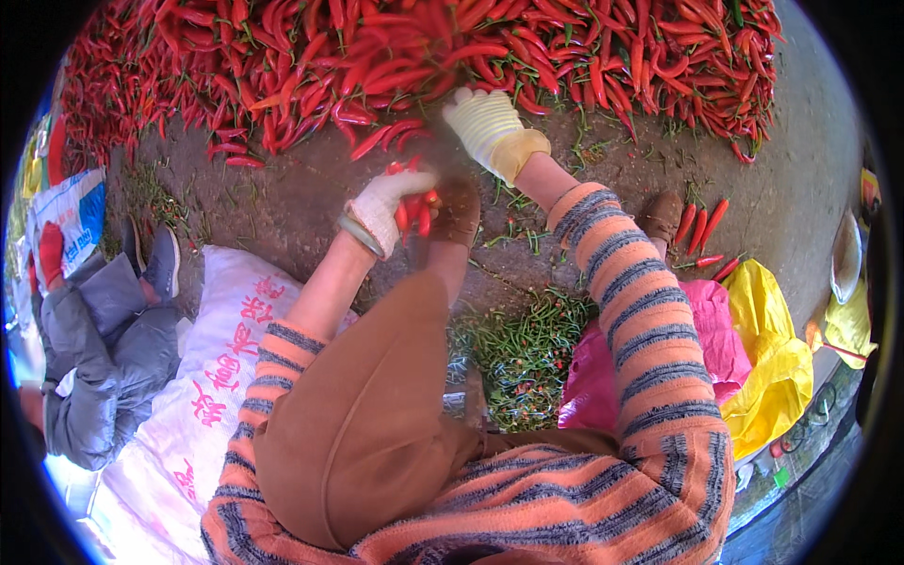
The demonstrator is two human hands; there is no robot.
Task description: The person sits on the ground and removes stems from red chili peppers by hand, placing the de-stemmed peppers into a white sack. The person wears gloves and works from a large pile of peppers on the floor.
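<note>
My left hand [387,203], in a whitish work glove with a bangle at the wrist, grips several red chili peppers [418,212] above my brown shoe. Their tips poke out below the thumb side. My right hand [491,133] wears a pale yellow ribbed glove and reaches to the near edge of a large heap of red chilies [424,60]. The area by its fingertips is blurred, so whether it pinches a chili is hidden. A few loose chilies [388,135] lie on the concrete floor between my hands and the heap.
Green chili stems [526,353] are piled between my legs. Left of me lies a white woven sack [233,339] bearing red writing; beyond it sits another person [113,367] in grey. To my right are pink [713,332] and yellow plastic sacks [766,346], with several chilies [699,229] nearby.
</note>
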